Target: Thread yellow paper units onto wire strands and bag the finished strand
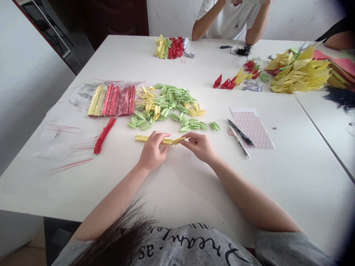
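Observation:
My left hand and my right hand pinch a flat row of yellow folded-paper cranes, strung together and lying nearly level just above the white table. Right behind my hands spreads a loose heap of green and yellow paper cranes. To the left lies a red strung row of paper cranes, beside a clear plastic bag holding yellow and red rows. My fingers hide part of the yellow row.
Two pens lie on a sheet of red-outlined labels to my right. Loose red threads cross clear plastic at the left. A co-worker sits opposite, near red and yellow cranes. Another person's arm is beside a large yellow heap.

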{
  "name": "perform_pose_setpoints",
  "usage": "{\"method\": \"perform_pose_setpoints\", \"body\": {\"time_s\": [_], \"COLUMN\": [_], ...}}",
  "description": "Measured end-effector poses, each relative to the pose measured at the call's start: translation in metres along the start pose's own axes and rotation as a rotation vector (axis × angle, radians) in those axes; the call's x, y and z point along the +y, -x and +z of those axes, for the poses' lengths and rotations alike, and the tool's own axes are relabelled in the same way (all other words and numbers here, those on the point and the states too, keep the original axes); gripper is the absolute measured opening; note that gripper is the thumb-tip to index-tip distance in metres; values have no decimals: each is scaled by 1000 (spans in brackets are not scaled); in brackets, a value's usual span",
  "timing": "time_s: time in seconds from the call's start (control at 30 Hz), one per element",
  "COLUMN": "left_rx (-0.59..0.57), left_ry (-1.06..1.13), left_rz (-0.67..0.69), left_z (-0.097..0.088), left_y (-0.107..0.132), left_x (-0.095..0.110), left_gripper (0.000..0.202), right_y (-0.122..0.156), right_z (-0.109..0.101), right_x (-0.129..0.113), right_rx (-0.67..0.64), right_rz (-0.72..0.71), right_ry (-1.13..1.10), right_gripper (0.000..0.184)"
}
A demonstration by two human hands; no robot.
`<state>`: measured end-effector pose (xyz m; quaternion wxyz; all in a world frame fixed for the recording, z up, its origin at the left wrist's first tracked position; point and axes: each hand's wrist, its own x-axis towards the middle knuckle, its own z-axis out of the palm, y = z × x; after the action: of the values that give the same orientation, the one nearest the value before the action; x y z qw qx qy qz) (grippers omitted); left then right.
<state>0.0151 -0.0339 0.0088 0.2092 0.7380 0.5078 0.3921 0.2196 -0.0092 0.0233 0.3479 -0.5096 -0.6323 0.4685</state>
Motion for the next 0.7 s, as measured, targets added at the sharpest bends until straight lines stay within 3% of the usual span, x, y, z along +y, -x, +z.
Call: {"method": "perform_pose_setpoints", "body": {"time_s": [0.17, 0.33, 0.47, 0.7], "left_rx": [-113, -3, 82, 73], "left_ry": [-239, -250, -254, -338], "left_rz": [39, -7, 44, 82], "left_z": [-1, -2, -7, -6], "left_y": [-2, -1, 2, 4], "left_x": [-4, 2, 4, 2], "left_gripper": [28, 17, 19, 13], "right_y": [-2, -2, -3, -4], "right_z": [-4, -7, -9, -8], "right_x": [-4, -6, -7, -9], "right_rx": [45, 88, 77, 79], "right_rz": [-20, -27, 2, 137], "right_ry": [-62, -109, -207, -351], "right_gripper": [58, 52, 50, 50]}}
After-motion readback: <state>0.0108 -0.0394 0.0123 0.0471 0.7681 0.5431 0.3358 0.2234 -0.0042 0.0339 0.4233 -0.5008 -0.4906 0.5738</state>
